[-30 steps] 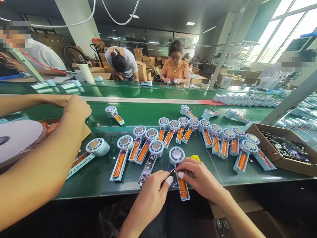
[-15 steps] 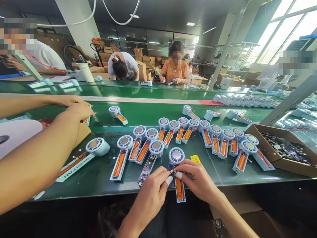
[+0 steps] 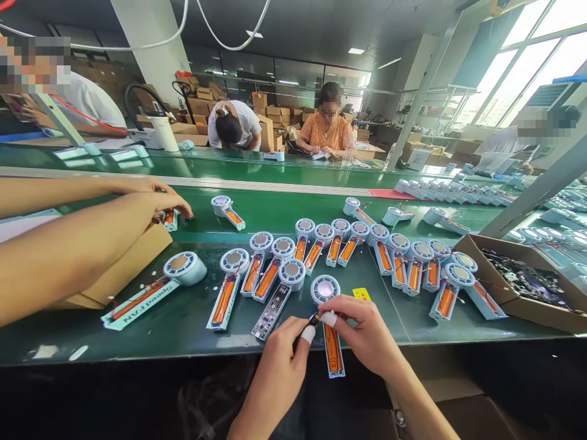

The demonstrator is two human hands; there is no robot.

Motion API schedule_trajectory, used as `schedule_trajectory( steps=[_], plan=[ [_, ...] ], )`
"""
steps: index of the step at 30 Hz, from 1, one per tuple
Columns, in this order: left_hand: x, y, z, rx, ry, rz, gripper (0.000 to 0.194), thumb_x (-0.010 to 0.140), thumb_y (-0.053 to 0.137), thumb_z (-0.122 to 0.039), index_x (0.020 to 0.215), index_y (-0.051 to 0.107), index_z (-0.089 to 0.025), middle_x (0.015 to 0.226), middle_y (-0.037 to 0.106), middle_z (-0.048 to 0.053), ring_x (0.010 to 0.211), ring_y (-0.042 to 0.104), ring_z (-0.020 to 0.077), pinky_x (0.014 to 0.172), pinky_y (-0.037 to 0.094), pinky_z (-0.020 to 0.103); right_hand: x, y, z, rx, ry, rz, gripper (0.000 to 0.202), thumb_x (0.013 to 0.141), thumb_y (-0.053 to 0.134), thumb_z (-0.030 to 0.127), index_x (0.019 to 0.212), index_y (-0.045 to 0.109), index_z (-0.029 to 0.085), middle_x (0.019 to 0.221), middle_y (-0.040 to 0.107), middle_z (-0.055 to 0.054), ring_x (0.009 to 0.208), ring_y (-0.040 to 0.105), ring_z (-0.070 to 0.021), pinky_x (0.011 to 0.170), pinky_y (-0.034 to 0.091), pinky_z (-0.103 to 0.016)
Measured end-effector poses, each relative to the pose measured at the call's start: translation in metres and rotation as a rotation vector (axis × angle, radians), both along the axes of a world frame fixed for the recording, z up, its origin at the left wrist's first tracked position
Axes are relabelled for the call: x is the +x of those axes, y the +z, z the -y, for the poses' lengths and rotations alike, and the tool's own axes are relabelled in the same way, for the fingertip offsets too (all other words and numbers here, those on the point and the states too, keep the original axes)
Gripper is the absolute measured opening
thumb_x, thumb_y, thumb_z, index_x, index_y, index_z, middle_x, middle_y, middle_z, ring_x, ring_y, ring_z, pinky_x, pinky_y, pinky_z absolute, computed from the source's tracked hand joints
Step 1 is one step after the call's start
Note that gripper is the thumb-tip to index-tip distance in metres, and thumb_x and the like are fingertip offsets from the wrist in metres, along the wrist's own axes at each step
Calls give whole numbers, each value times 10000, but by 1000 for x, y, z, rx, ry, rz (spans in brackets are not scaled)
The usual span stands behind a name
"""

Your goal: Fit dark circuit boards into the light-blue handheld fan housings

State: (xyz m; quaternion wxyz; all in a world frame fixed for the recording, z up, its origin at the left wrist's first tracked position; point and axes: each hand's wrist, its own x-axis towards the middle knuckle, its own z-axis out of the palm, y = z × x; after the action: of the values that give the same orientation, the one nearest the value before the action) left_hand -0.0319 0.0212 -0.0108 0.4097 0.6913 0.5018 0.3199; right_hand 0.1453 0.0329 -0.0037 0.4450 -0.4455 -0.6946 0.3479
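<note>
My left hand (image 3: 287,360) and my right hand (image 3: 362,330), both with white finger covers, pinch a small dark part (image 3: 315,318) between them. They are over a light-blue fan unit (image 3: 325,288) whose handle shows an orange battery (image 3: 332,351) and reaches past the table edge. Left of it lies a fan unit with a circuit board (image 3: 272,311) in its handle. Several more fan units with orange batteries and thin red wires stand behind, such as one (image 3: 233,261) at the left. A yellow label (image 3: 361,294) lies behind my right hand.
An open cardboard box (image 3: 541,308) of circuit boards stands at the right. At the left, another person's arms (image 3: 92,238) reach over a carton (image 3: 123,269). A fan unit (image 3: 183,269) lies near them. Several people sit beyond the green line (image 3: 284,214); a metal post slants at the right.
The small dark part between my fingers has turned and shows more. At the left, the other person's arms have shifted, and the hand now holds a unit further out over the line.
</note>
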Motion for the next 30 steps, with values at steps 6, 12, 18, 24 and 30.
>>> schedule_trajectory(
  steps=[6, 12, 18, 24, 30],
  plan=[
    [0, -1, 4, -76, 51, 34, 374, 967, 388, -387, 954, 701, -184, 910, 663, 74, 853, 624, 238, 780, 464, 344, -7, -10, 2, -251, -29, -443, 223, 863, 731, 427, 909, 695, 212, 828, 738, -32, 674, 679, -152, 653, 599, -280],
    [1, -1, 5, -95, 26, 58, 394, 969, 376, -415, 940, 690, -179, 886, 638, 62, 834, 613, 229, 766, 454, 334, -6, -9, 3, -201, -8, -461, 197, 901, 697, 390, 1016, 781, 255, 893, 742, -39, 695, 659, -141, 669, 595, -276],
    [0, 0, 7, -125, 27, 52, 415, 969, 363, -431, 954, 696, -184, 861, 625, 50, 822, 601, 223, 774, 455, 331, -5, -14, 5, -204, -39, -430, 182, 906, 689, 363, 1009, 797, 260, 772, 720, -18, 615, 580, -108, 590, 517, -220],
    [-1, -2, 7, -111, 41, 53, 408, 966, 357, -411, 975, 699, -189, 873, 630, 52, 814, 582, 219, 784, 465, 338, -3, -6, 7, -122, -63, -251, 104, 891, 696, 294, 917, 791, 261, 872, 715, -20, 804, 641, -155, 703, 514, -242],
    [0, 1, 8, -130, 56, 60, 380, 957, 388, -412, 933, 695, -188, 858, 638, 43, 777, 565, 201, 755, 459, 320, -6, -2, 18, 65, -146, 160, 151, 908, 602, 179, 913, 747, 222, 900, 699, -30, 779, 641, -156, 691, 504, -255]
  ],
)
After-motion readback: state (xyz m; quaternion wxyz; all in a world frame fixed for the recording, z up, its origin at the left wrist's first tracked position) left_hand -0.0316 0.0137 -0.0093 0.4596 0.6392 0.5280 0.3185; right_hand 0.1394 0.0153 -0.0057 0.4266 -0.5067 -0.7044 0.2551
